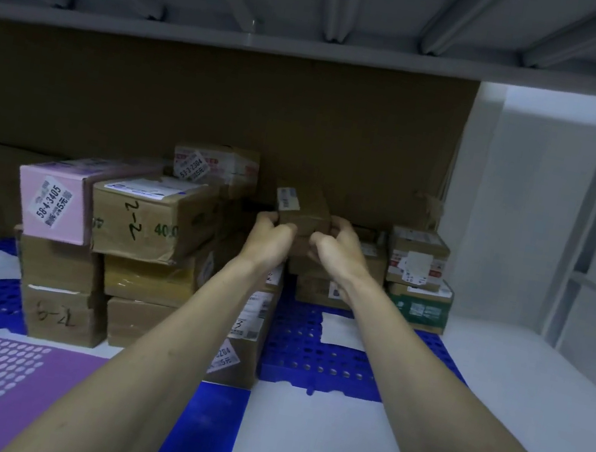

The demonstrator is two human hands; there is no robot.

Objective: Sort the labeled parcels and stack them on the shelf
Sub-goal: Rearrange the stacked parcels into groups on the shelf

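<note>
Both hands hold one small brown parcel (305,209) inside the shelf (499,378).
The left hand (269,239) and right hand (337,250) each close their grip on its lower corners; it hangs tilted above the stacked parcels, between the pink box (52,202) at left and the right-hand stack (418,263); a blue perforated mat (309,362) lies beneath.
</note>
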